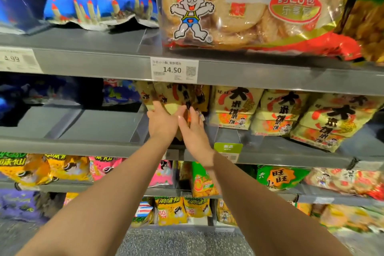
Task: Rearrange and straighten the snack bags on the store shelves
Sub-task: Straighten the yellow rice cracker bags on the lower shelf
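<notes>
Both your arms are up at the second shelf [270, 151], reaching into the yellow snack bags [176, 97] bunched just ahead of your fingertips. Your left hand [161, 119] lies flat with fingers extended against the front of that bunch; your right hand [194, 131] is flat too, fingers straight, right alongside it, thumbs nearly touching. Neither is pinching anything. These bags look light, puffy and crinkly, with slick film that will likely slide under flat palms, and the crackers inside probably snap easily. Take them by the side edges or top seam, not the middle. To your right, the matching cracker bags [276, 110] lean forward and tilted, needing the same gentle squaring.
</notes>
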`<state>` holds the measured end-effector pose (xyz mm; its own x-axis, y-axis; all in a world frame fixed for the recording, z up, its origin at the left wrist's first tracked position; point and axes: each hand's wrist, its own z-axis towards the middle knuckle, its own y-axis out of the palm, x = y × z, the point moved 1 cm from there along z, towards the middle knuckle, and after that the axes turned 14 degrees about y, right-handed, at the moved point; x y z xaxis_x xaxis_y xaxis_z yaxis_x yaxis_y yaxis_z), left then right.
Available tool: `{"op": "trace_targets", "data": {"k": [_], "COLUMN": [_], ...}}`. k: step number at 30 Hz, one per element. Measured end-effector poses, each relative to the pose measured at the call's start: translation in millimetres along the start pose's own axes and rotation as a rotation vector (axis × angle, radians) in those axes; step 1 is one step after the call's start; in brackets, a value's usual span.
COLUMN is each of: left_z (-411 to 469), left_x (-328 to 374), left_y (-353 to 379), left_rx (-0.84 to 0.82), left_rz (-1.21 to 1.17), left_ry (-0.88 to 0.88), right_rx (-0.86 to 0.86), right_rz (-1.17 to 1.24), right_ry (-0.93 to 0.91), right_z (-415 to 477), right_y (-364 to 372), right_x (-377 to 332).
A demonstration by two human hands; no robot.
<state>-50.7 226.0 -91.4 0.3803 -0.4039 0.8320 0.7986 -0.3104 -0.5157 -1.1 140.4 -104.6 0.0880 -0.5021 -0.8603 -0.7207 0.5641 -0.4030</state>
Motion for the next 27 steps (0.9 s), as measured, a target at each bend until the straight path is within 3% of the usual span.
{"op": "trace_targets", "data": {"k": [9,14,16,22,27], "left_z": [-15,-26,-31,-28,-29], "left_x": [-17,-26,-36,-49,-38], "left_y": [4,-11,-15,-23,-23], "left_rx": [0.022,-0.027,-0.056,-0.101,-0.104], "left_rz": [-0.040,-0.097,-0.196,-0.379,-0.360], "left_ry": [0.137,0.106,0.090,0.059,0.057], "right_rx": [-0.036,0.172,0.174,-0.065,0.044], "right_rz": [0.028,-0.200,-0.237,-0.032,-0.014], "right_ry": [-0.047,0.077,0.127,0.252,0.161], "right_z": [-10,14,23,28,24], "right_y": [6,-13,-16,-15,-12], "right_x": [1,-1,-8,-21,-18]}}
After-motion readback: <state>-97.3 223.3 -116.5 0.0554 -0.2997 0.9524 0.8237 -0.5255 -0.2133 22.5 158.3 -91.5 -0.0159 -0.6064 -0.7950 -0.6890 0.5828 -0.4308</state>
